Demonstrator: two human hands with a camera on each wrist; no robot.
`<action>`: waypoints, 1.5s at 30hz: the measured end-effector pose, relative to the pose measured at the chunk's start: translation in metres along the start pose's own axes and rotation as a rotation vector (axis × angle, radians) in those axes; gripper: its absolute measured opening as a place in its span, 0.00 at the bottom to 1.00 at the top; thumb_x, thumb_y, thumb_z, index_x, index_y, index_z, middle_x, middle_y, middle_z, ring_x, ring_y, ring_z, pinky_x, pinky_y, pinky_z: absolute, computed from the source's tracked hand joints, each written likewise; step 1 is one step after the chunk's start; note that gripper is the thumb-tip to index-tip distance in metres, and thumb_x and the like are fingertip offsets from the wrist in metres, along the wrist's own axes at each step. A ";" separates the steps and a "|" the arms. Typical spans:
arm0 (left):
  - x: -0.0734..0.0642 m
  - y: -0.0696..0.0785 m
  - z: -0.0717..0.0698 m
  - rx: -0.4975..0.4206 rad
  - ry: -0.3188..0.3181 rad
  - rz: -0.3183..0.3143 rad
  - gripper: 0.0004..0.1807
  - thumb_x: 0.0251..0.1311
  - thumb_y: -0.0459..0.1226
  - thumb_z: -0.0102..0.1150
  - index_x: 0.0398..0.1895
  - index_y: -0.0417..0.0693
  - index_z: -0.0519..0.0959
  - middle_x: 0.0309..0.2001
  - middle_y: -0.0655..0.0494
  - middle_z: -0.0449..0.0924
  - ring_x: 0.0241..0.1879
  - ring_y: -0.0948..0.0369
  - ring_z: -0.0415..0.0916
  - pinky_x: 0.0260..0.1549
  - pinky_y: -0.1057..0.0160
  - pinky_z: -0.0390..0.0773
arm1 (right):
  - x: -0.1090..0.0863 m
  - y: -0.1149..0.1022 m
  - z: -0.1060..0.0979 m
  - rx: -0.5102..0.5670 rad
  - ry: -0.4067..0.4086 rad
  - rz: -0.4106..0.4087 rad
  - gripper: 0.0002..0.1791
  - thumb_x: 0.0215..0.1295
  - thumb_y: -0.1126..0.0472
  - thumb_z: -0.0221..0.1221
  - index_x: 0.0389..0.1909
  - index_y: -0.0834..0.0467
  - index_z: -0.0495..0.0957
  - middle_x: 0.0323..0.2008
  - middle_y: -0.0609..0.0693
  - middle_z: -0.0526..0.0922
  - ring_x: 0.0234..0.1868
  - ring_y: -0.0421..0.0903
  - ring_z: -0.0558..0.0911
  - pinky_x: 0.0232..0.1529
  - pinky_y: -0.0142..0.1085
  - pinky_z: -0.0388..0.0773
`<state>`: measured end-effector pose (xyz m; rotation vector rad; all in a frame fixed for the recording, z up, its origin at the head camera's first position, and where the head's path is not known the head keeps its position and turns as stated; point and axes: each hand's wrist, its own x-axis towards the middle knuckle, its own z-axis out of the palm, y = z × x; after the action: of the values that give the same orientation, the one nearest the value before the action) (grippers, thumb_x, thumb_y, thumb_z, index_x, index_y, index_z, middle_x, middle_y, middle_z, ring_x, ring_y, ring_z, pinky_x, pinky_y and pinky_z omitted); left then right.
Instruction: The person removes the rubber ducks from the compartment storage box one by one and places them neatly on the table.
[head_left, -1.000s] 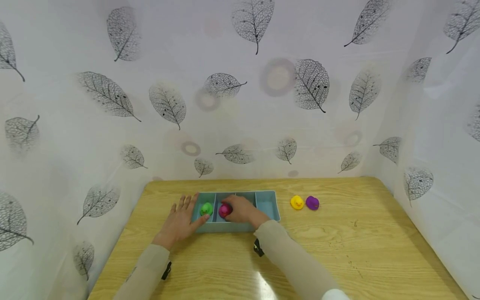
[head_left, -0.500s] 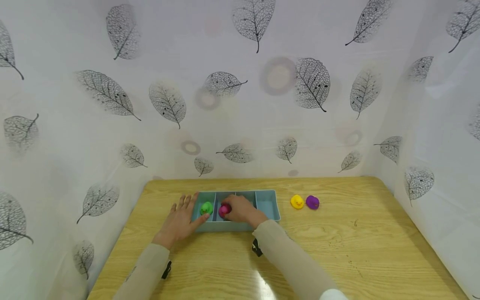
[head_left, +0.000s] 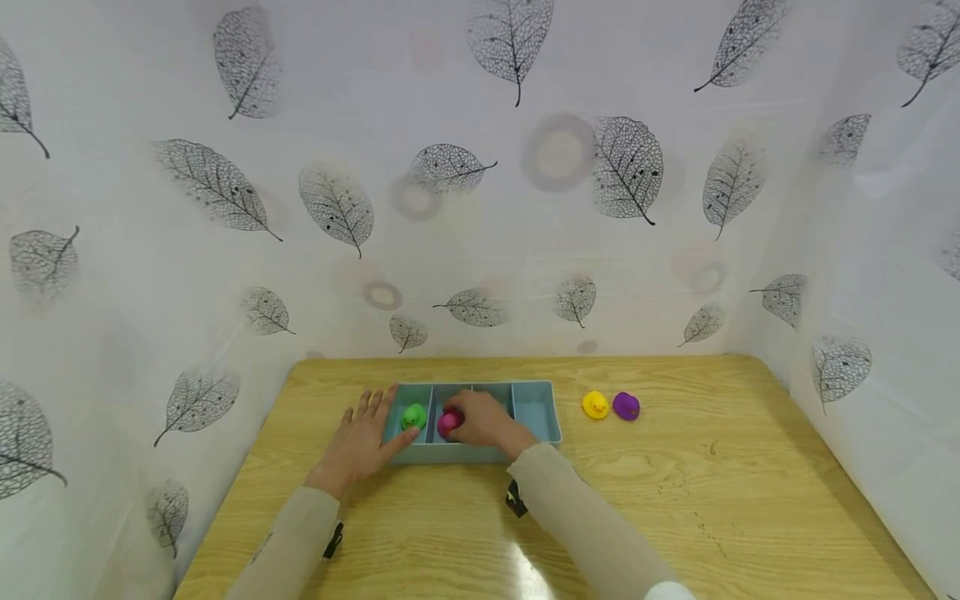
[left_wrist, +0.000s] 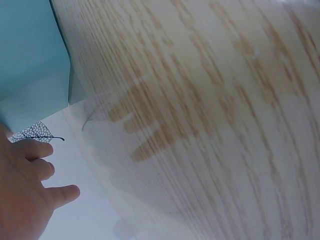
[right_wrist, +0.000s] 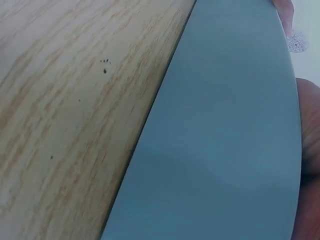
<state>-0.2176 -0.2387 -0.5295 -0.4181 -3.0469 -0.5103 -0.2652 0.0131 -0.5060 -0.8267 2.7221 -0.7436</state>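
A blue-grey divided tray (head_left: 465,454) lies lengthwise on the table. In its second compartment from the left, my right hand (head_left: 486,421) grips a pink rubber duck (head_left: 448,423) between thumb and fingers, which partly cover it. My left hand (head_left: 356,442) rests at the tray's left end with fingers straight and spread, the thumb over the front rim. Beside that thumb, a green rubber duck (head_left: 412,417) sits in the leftmost compartment. The left wrist view catches the left hand (left_wrist: 25,190) near the tray's corner (left_wrist: 35,65); in the right wrist view the tray's front wall (right_wrist: 215,125) hides most of the right hand (right_wrist: 311,150).
To the right of the tray, a yellow rubber duck (head_left: 596,405) and a purple rubber duck (head_left: 626,407) stand side by side on the wooden table (head_left: 675,517). A pale leaf-patterned cloth (head_left: 510,250) hangs behind the table and along its sides.
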 end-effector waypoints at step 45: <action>0.000 0.001 0.001 0.003 0.002 -0.001 0.52 0.73 0.67 0.47 0.87 0.46 0.47 0.79 0.28 0.59 0.81 0.32 0.50 0.73 0.24 0.55 | -0.019 0.008 -0.037 0.280 0.146 -0.120 0.24 0.62 0.60 0.69 0.60 0.60 0.84 0.51 0.53 0.84 0.48 0.44 0.83 0.48 0.38 0.85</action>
<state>-0.2169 -0.2373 -0.5303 -0.4151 -3.0455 -0.5055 -0.2649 0.0442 -0.4778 -0.9058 2.6205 -1.2219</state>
